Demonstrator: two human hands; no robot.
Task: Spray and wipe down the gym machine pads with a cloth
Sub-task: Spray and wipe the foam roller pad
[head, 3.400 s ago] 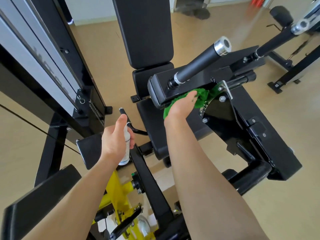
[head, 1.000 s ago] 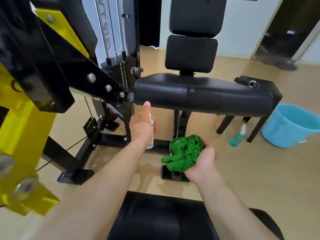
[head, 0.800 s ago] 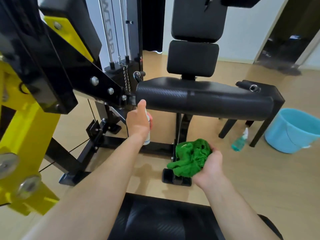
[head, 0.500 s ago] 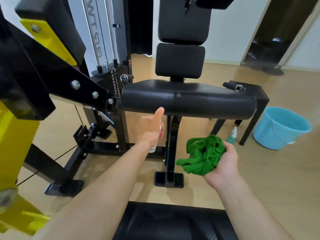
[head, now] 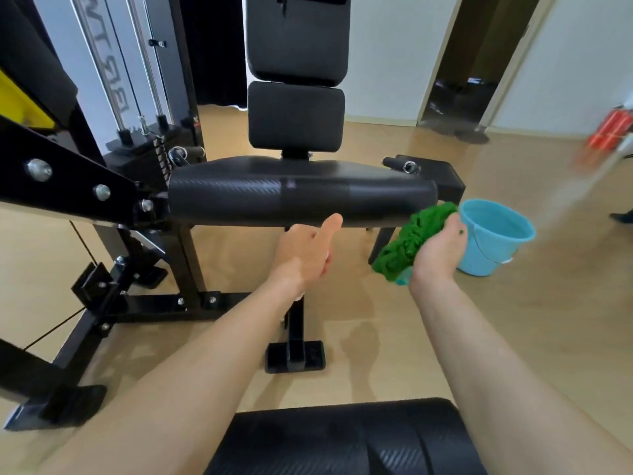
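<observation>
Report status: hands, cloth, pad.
Left hand grips spray bottle, mostly hidden. Right hand holds green cloth near roller pad, right end. Blue bucket beyond, not blocking.

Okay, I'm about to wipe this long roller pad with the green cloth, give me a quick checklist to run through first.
1. The right hand grips the green cloth: ok, it is bunched up.
2. Cloth at the roller pad: ok, it is up at the pad's right end. Whether they touch, cannot tell.
3. The left hand holds the spray bottle: ok, though the hand hides nearly all of it.
4. Pad already sprayed: cannot tell, no wetness shows plainly.
5. Wipe path along the pad: not ok, the left thumb stands in front of its lower edge.
6. The blue bucket is upright on the floor: ok.
</observation>
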